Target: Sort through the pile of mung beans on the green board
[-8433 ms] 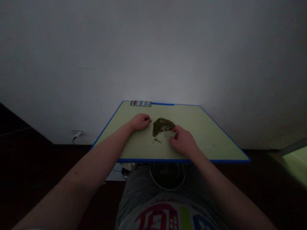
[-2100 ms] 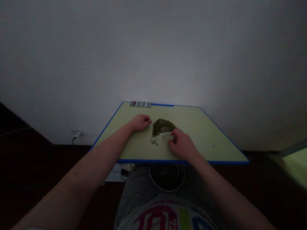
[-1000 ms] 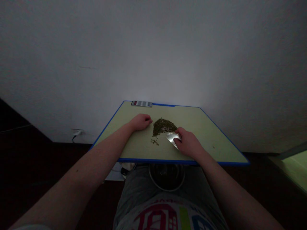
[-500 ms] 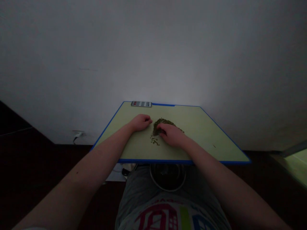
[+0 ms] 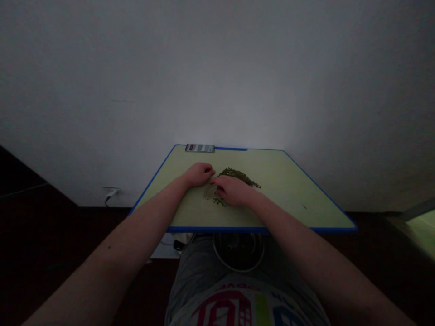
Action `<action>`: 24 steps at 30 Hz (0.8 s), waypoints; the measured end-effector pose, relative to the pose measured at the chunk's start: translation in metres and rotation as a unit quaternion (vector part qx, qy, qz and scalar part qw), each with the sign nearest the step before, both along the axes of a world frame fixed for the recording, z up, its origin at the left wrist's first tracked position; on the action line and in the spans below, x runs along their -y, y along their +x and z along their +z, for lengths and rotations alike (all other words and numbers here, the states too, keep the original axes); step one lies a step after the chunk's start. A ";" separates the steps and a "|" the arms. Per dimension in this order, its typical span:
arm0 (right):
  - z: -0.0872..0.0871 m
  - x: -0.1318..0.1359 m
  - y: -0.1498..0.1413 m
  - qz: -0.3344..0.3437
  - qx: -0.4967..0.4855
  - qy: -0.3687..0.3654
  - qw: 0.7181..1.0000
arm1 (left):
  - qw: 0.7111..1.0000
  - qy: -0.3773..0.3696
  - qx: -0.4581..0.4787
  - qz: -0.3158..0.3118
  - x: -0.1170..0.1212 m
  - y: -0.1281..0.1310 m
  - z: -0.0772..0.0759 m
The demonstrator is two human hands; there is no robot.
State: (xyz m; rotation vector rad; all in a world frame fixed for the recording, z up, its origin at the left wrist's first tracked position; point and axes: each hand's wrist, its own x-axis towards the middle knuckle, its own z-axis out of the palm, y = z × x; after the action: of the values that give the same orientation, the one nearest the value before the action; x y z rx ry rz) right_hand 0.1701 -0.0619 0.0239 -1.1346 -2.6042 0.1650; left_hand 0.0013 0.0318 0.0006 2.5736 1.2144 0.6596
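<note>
A heap of small dark green beans (image 5: 242, 176) lies on a pale green table with a blue rim (image 5: 258, 229). My right hand (image 5: 233, 191) lies over the left part of the heap, fingers closed on a small clear plastic piece (image 5: 209, 192) that rests on the table beside a few stray beans (image 5: 219, 203). My left hand (image 5: 200, 174) rests as a loose fist on the table just left of the heap, holding nothing that I can see.
A phone (image 5: 200, 148) lies at the table's far edge against the white wall. A round bowl (image 5: 238, 251) sits in my lap below the near edge. A wall socket with a plug (image 5: 110, 192) is low on the left.
My right hand has moved left across the bean heap, carrying the clear plastic piece from the heap's right side to its left. My left hand has stayed put.
</note>
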 end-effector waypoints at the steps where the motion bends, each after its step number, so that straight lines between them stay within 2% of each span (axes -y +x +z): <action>1: -0.001 -0.001 -0.001 0.009 -0.001 0.002 1.000 | 1.000 -0.001 -0.002 0.001 0.000 0.000 0.000; 6: 0.001 -0.004 -0.008 0.064 0.014 0.005 0.998 | 1.000 -0.013 -0.012 0.001 -0.001 0.001 0.001; 13: 0.012 0.001 -0.014 0.152 0.063 -0.032 0.986 | 1.000 -0.007 -0.005 -0.009 -0.003 0.000 -0.002; 18: 0.019 0.008 -0.013 0.176 0.083 -0.042 0.980 | 1.000 -0.011 -0.005 -0.003 -0.004 0.000 -0.003; 24: 0.018 0.010 -0.002 0.190 0.079 -0.050 0.977 | 1.000 -0.013 -0.007 0.001 -0.002 0.001 -0.001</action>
State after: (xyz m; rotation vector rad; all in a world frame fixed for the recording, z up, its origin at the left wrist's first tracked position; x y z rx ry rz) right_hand 0.1679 -0.0723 0.0420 -0.6911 -2.9633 0.3009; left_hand 0.0019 0.0336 -0.0004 2.5606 1.2232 0.6229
